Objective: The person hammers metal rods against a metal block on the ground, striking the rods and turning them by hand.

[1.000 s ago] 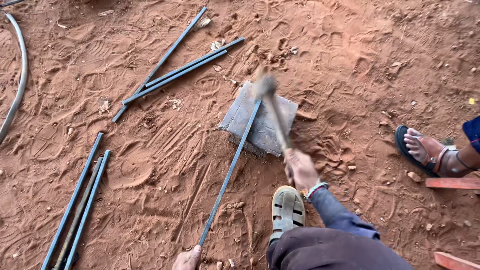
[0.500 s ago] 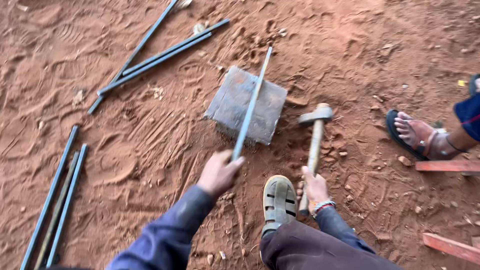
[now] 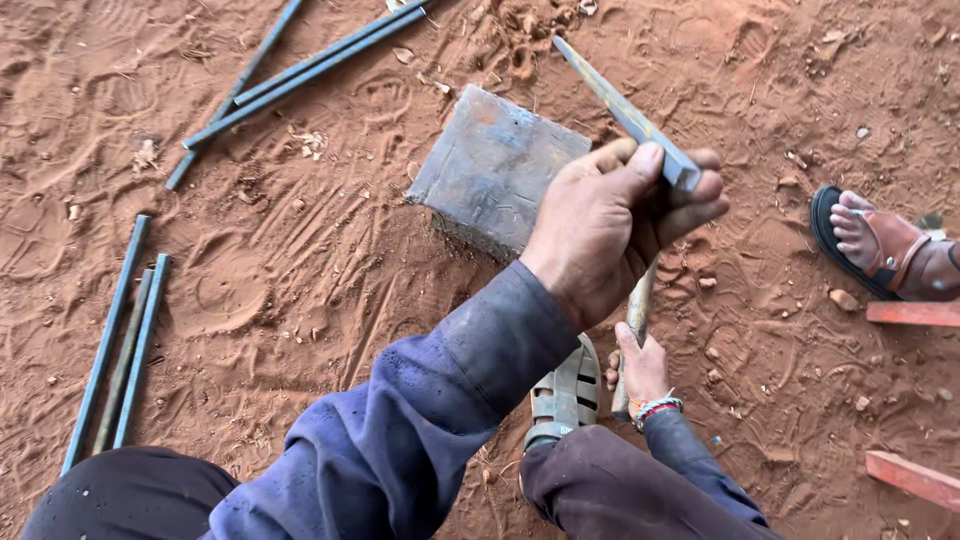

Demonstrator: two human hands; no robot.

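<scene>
Head view looks down on red, footprinted dirt. Left hand (image 3: 615, 225) is raised close to the camera, fingers curled tight around a flat grey metal bar (image 3: 625, 112) that slants up and away to the left, its near end poking out past the fingertips. Below and behind it lies a square grey steel block (image 3: 495, 165), tilted in the soil, its face scuffed and faintly rust-stained. Right hand (image 3: 640, 368) sits lower, just beside a grey sandal (image 3: 562, 395), closed around a pale wooden handle (image 3: 637, 315) that runs up behind the left hand; its head is hidden, so what tool it is cannot be told. A dark blue sleeve (image 3: 440, 420) covers the left forearm.

Several long blue-grey rods (image 3: 300, 75) lie crossed at the upper left, and three more rods (image 3: 120, 340) lie side by side at the left edge. At the right edge another person's foot in a brown sandal (image 3: 880, 245) rests near two reddish wooden strips (image 3: 915, 313).
</scene>
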